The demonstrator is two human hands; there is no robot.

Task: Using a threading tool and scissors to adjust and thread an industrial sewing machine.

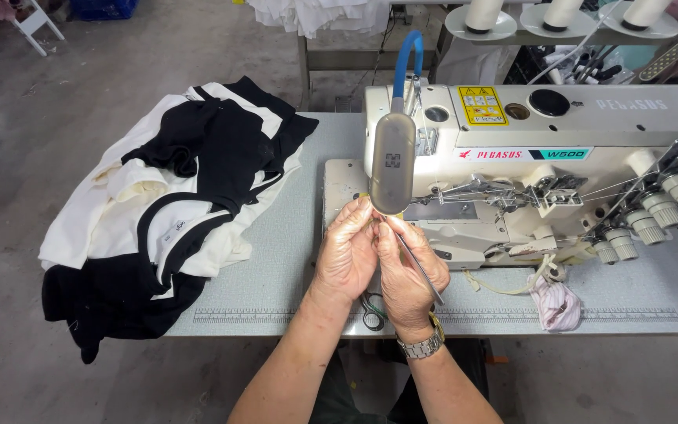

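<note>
pinching at the needle end of the machine

working close together, the 2 hands meet just in front of the left end of the cream sewing machine [543, 149], right under the grey oblong lamp head [392, 161] on its blue gooseneck. the left hand [347, 255] has fingertips bunched up near the lamp's lower edge, pinched on something too small to make out, possibly thread. the right hand [403, 271] touches the left at the fingers and is closed around thin metal tweezers [421, 271].

the tweezers' long axis runs from far-left to near-right: the tip end sits up between the fingertips, and the tail sticks out past the heel of the right hand toward the near edge of the table [276, 259]. the working spot lies just beyond the fingertips, on the far side, toward the machine's needle area; both hands are about equally near it, the left a touch higher.

a wristwatch [421, 345] sits on the right wrist. small scissors [372, 312] lie on the table under the wrists. a heap of black and white garments [174, 212] lies well to the left, hanging over the table's left edge. 3 thread cones [563, 12] stand on the far right. a crumpled pink cloth scrap [555, 302] lies to the right of the hands.
</note>
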